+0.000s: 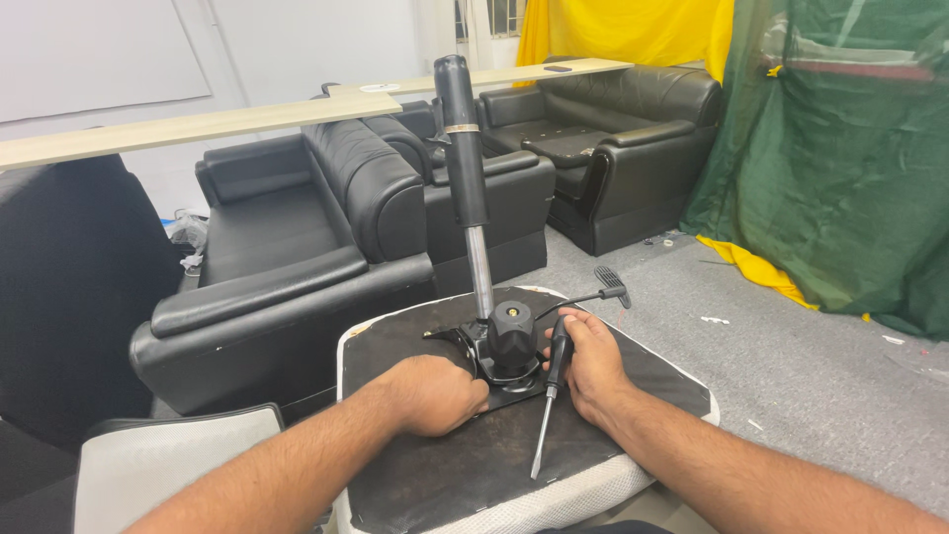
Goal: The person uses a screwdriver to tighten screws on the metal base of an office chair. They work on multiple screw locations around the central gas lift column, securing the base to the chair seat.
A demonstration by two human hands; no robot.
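An upturned office-chair seat (pixel 633 366) with a black underside lies in front of me. A black metal mechanism plate with a large round knob (pixel 513 334) is bolted at its middle, and a gas-lift cylinder (pixel 464 148) stands upright from it. My left hand (pixel 435 394) is closed on the left edge of the mechanism plate. My right hand (pixel 590 361) rests against the plate's right side and holds a black-handled screwdriver (pixel 550 405), shaft pointing down toward me. A black lever with a ribbed paddle (pixel 611 281) sticks out to the right.
Black leather sofas (pixel 297 247) stand just behind the seat, with more at the back (pixel 613 129). A long wooden plank (pixel 198 127) lies across their tops. Green netting (pixel 840 158) and yellow cloth (pixel 633 30) hang at right. Grey carpet (pixel 791 346) lies to the right.
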